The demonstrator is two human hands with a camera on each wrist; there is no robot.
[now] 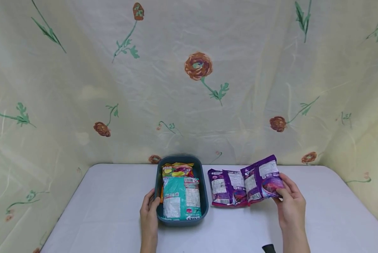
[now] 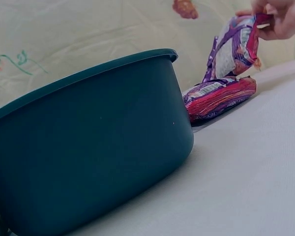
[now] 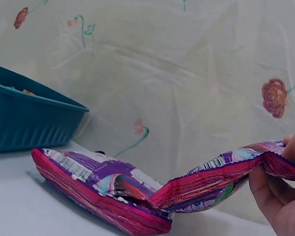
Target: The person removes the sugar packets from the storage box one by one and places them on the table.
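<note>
A dark teal plastic basket (image 1: pixel 204 207) stands on the table, holding a teal snack packet (image 1: pixel 184 196) over a yellow-and-red packet (image 1: pixel 177 170). My left hand (image 1: pixel 149 209) grips the basket's left wall, thumb over the rim. To the right, my right hand (image 1: pixel 290 200) pinches the right edge of a purple snack packet (image 1: pixel 261 179) between thumb and fingers. That packet is tilted, its right side lifted. Its lower left edge overlaps a second purple packet (image 1: pixel 226 188) lying flat on the table; in the right wrist view the two meet at the lying packet's (image 3: pixel 103 187) right end.
A white cloth covers the table (image 1: pixel 113 203). Behind it hangs a pale curtain (image 1: pixel 239 88) with printed flowers, reaching round both sides. A small black object (image 1: pixel 269 248) pokes in at the bottom edge, left of the right forearm.
</note>
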